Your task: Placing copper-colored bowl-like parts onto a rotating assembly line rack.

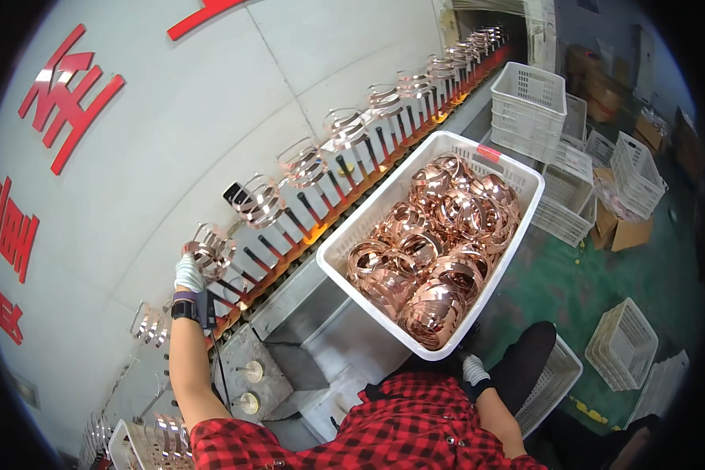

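Observation:
My left hand (188, 274), in a white glove, is raised at the line of upright holders. Its fingers are closed on the near side of a shiny copper-coloured spiral cage of curved metal bands (211, 249). My right hand (474, 368), also gloved in white, is low beside my leg, just below the near corner of a white plastic basket (384, 330); its fingers are mostly hidden. Heaped inside that basket are many copper-coloured spiral cages (435, 305), close in front of my body.
A row of dark upright spindles (309, 207) on an orange-red track runs to the far opening, several carrying spiral cages. Behind it stands a pale wall (211, 117) with red characters. Stacked white crates (529, 102) and a cardboard box (630, 233) stand right on the green floor (556, 274).

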Action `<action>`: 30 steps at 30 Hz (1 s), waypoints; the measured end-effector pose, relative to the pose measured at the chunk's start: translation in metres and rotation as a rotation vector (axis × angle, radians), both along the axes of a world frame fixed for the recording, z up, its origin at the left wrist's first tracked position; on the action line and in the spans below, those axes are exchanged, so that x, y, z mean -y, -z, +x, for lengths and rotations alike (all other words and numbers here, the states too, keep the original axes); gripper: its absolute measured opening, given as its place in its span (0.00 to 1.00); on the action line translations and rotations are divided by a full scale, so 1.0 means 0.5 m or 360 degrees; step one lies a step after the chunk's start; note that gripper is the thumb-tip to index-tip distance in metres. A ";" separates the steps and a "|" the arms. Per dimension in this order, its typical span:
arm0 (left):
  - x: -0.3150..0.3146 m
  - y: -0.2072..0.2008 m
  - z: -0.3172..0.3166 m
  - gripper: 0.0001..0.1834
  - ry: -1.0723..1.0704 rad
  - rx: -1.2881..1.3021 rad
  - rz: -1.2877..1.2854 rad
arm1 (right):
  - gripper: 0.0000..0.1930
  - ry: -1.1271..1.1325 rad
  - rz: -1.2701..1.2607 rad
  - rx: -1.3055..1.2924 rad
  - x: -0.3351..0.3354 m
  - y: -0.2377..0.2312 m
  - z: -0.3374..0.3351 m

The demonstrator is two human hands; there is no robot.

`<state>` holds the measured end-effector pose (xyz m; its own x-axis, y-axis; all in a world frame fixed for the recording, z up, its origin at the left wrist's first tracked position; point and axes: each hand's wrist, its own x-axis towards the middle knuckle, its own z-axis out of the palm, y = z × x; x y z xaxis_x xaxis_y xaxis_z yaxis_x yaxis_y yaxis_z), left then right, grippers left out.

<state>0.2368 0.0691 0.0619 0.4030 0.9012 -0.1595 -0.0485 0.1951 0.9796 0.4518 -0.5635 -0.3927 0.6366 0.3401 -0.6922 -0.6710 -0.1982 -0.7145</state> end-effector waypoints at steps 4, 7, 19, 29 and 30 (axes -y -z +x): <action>0.149 0.025 0.138 0.18 0.0243 0.0170 -0.0598 | 0.17 -0.0034 -0.0150 0.0145 0.048 0.028 0.007; 0.125 0.043 0.065 0.13 -0.0004 -0.0069 -0.0337 | 0.18 -0.0002 -0.0112 0.0043 0.033 0.020 0.010; 0.380 -0.147 0.292 0.22 0.0234 0.0081 0.0909 | 0.18 0.0153 0.0125 -0.0045 0.045 0.067 0.006; 0.037 0.064 0.397 0.32 0.0843 0.0022 -0.0302 | 0.15 0.0280 0.0114 0.0005 0.049 0.021 0.010; 0.019 0.045 0.356 0.29 0.0677 -0.0188 -0.0137 | 0.15 0.0262 0.0128 -0.0001 0.044 0.007 0.014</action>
